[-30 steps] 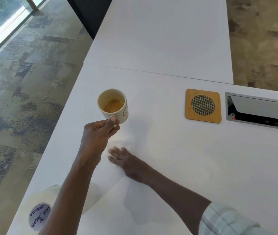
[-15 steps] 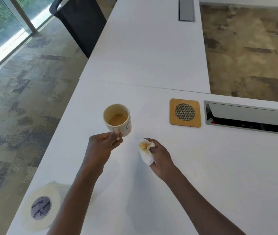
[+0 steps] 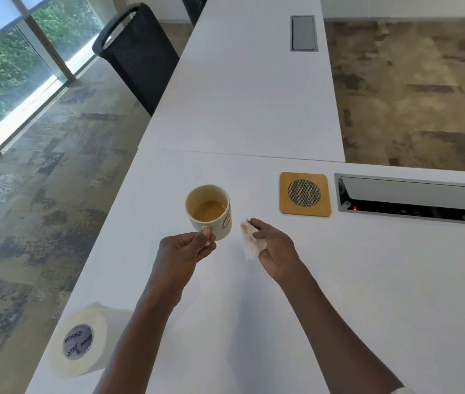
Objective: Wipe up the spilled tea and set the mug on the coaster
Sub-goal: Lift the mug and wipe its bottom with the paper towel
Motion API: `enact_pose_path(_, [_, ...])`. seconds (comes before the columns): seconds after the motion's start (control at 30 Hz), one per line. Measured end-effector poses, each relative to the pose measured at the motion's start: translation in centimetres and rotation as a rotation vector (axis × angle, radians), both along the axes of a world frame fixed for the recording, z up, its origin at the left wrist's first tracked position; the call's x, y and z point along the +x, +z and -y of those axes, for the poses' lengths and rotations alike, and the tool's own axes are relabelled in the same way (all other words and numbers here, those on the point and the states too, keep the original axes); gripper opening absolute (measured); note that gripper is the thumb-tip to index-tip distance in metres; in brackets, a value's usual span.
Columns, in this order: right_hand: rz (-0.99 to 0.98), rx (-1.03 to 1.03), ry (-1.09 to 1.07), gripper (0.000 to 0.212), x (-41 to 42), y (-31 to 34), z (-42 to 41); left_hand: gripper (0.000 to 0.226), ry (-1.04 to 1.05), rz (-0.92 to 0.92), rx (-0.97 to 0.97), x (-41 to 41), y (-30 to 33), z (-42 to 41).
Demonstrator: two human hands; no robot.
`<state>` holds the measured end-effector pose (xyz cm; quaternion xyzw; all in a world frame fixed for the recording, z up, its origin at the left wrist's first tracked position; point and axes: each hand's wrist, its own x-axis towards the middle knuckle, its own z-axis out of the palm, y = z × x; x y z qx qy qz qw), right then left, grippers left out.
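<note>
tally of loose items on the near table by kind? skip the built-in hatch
Mug: 1, in left hand
Coaster: 1
Tissue wad: 1, tea-stained, in right hand
Paper roll: 1
Total: 4

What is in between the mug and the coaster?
In the head view, the right hand with its stained tissue sits between mug and coaster.

I see two white tables (image 3: pixel 242 89) butted end to end, each with a grey cable box (image 3: pixel 413 199). A black mesh chair (image 3: pixel 140 61) stands at the far table. Patchy grey-brown carpet (image 3: pixel 41 194) covers the floor; daylight enters through tall windows (image 3: pixel 4 66) on the left.
</note>
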<state>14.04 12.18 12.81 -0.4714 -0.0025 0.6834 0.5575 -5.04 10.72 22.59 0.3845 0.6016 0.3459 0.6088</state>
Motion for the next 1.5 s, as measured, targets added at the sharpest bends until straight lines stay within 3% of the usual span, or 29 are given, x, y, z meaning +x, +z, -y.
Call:
enact_pose_path(0.17, [0.769, 0.038, 0.305, 0.025, 0.5, 0.5, 0.2, 0.030, 0.009, 0.020, 0.000, 0.4, 0.2, 0.2])
enact_pose_path(0.27, [0.882, 0.058, 0.354, 0.020, 0.2, 0.7, 0.1, 0.039, 0.005, 0.020, 0.000, 0.8, 0.3, 0.2])
enact_pose_path(0.37, [0.892, 0.062, 0.272, 0.021, -0.2, 0.7, 0.0, 0.042, -0.007, 0.013, 0.003, 1.2, 0.5, 0.2])
enact_pose_path(0.5, [0.920, 0.153, 0.171, 0.038, -1.0, 1.2, -0.2, 0.045, -0.039, -0.016, 0.004, 1.8, 0.9, 0.0])
enact_pose_path(0.57, [0.794, 0.268, 0.242, 0.049, -1.1, 1.3, -0.6, 0.040, -0.049, -0.024, 0.007, 2.0, 1.0, -0.1])
enact_pose_path(0.7, [-0.072, 0.448, 0.249, 0.043, 0.2, 1.6, -0.5, 0.028, -0.041, -0.032, 0.014, 2.0, 1.1, -0.3])
enact_pose_path(0.77, [-0.288, 0.406, 0.165, 0.036, 0.4, 1.5, -0.2, 0.027, -0.043, -0.020, 0.010, 1.8, 1.2, -0.5])
enact_pose_path(1.1, [-0.491, 0.340, -0.093, 0.039, -3.2, 1.1, -1.2, 0.037, -0.185, -0.129, 0.063, 1.3, 2.6, -0.5])
enact_pose_path(1.5, [-0.557, 0.322, -0.015, 0.029, -6.6, 1.4, -0.7, 0.039, -0.238, -0.060, 0.088, 0.7, 3.7, -0.5])
